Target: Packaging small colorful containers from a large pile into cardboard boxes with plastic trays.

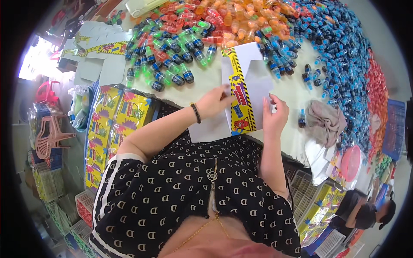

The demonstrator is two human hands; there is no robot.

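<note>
A cardboard box blank [238, 99], white with a yellow panel edged in black stripes, lies at the near edge of the table before me. My left hand [215, 102], a dark bracelet at its wrist, grips the left flap; its fingertips are a little blurred. On the other side, my right hand [276, 114] holds the right flap between thumb and fingers. The white flaps stand partly folded around the yellow panel. Left of the blank, beyond my left hand, lie several small bottles with green caps [172, 73].
Heaps of small bottles, orange [241, 21] and blue [335, 47], cover the far and right table [206, 79]. A grey cloth [325, 122] and one dark bottle [302, 118] lie at right. More blanks [92, 56] and yellow boxes [103, 124] are at left. Another person [365, 213] is at lower right.
</note>
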